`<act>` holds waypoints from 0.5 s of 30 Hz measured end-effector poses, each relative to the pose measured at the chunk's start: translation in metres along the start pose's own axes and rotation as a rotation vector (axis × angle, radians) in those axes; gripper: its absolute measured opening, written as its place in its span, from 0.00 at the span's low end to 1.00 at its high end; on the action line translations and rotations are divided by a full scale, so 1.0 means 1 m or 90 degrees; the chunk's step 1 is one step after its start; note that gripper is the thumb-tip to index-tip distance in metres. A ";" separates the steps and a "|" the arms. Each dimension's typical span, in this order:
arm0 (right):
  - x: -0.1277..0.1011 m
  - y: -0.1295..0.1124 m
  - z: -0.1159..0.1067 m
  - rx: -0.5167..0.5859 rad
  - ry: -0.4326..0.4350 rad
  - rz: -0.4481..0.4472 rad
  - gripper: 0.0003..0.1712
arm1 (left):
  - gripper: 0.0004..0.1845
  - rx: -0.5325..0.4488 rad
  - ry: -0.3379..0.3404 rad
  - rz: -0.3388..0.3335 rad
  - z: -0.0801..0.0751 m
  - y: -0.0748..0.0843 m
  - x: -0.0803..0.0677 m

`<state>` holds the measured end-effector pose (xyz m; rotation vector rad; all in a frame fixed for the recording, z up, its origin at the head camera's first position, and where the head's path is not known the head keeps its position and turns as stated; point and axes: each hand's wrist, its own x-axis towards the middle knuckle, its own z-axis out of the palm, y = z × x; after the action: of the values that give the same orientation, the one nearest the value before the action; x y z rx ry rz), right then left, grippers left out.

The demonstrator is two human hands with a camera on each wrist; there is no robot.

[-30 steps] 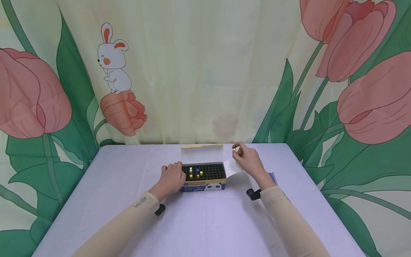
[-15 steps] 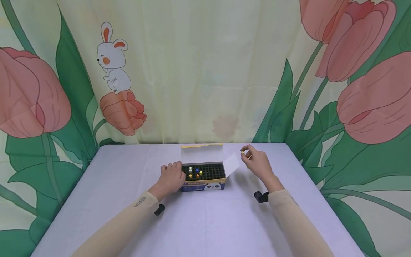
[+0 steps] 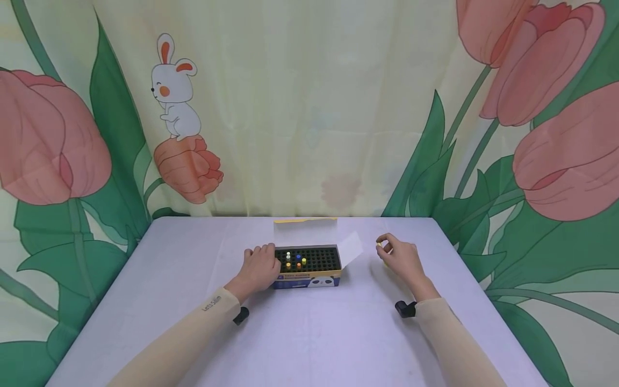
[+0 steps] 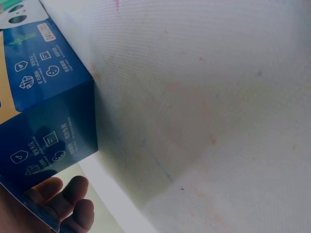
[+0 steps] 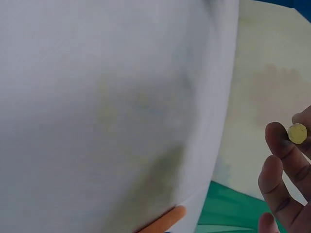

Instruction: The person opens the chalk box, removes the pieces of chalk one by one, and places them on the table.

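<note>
A small open box [image 3: 307,267] with a blue and yellow front sits in the middle of the white table [image 3: 309,333]. Its black grid insert holds a few coloured pegs [image 3: 294,260] at the left. My left hand [image 3: 261,267] grips the box's left end, fingers curled over the edge; the left wrist view shows the blue box side [image 4: 46,121] with my fingertips [image 4: 68,201] beneath. My right hand [image 3: 398,256] is to the right of the box, low over the table, pinching a small yellow peg [image 3: 379,246], also seen as a yellow round end [image 5: 297,133] between the fingers.
The box's lid [image 3: 304,230] stands up at the back and a white side flap [image 3: 350,248] sticks out to the right. A flowered curtain with a rabbit [image 3: 175,102] hangs right behind the table. The table's right edge [image 3: 488,301] lies close to my right hand.
My right hand has carried the yellow peg away from the box, to the right and down toward the table. The left hand and the box have stayed put.
</note>
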<state>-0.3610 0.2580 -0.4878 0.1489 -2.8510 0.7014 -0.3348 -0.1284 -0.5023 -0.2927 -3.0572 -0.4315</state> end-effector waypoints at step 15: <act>-0.006 0.038 0.014 -0.030 -0.074 0.067 0.17 | 0.18 -0.001 0.001 -0.008 0.004 -0.001 0.003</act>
<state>-0.3632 0.2850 -0.5186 0.0330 -3.0033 0.6643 -0.3380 -0.1279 -0.5061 -0.2734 -3.0582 -0.4354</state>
